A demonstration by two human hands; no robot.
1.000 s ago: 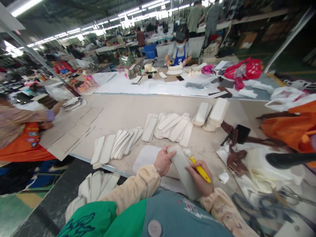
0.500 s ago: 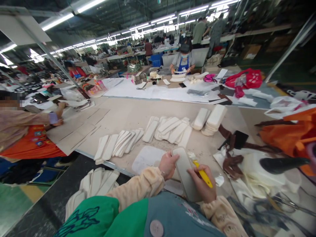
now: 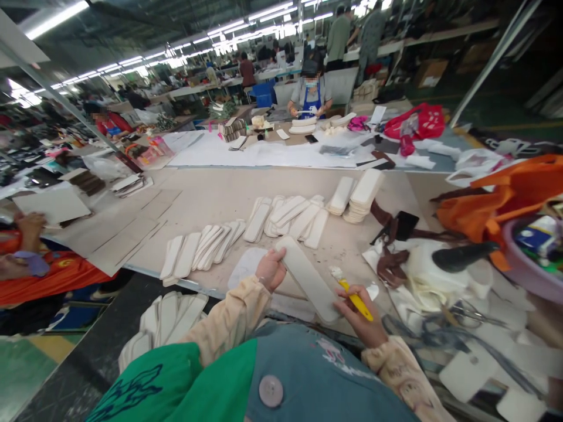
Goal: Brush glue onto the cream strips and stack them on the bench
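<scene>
A long pale panel with rounded ends (image 3: 308, 280) is held tilted over the near edge of the table. My left hand (image 3: 271, 271) pinches its upper left end. At the panel's lower right end is my right hand (image 3: 361, 313), whose fingers touch its edge. That same hand grips a yellow-handled brush (image 3: 355, 300), its white bristles pointing up and away from me. Beneath the panel, partly hidden, lies a whitish sheet (image 3: 246, 266) on the table. Beyond my hands, similar panels (image 3: 292, 214) lie in overlapping rows.
Two stacks of panels (image 3: 365, 190) stand farther back. To the right are a white container (image 3: 435, 264), scissors (image 3: 477, 313), a brown strap (image 3: 391, 266) and a lilac basin (image 3: 512, 258). More panels (image 3: 176, 319) lie at lower left. Co-workers sit at the left and across the table.
The panel has swung to a more slanting angle, its upper end moving left with my left hand. The view has shifted right. The co-worker at left now has a hand on a pale sheet.
</scene>
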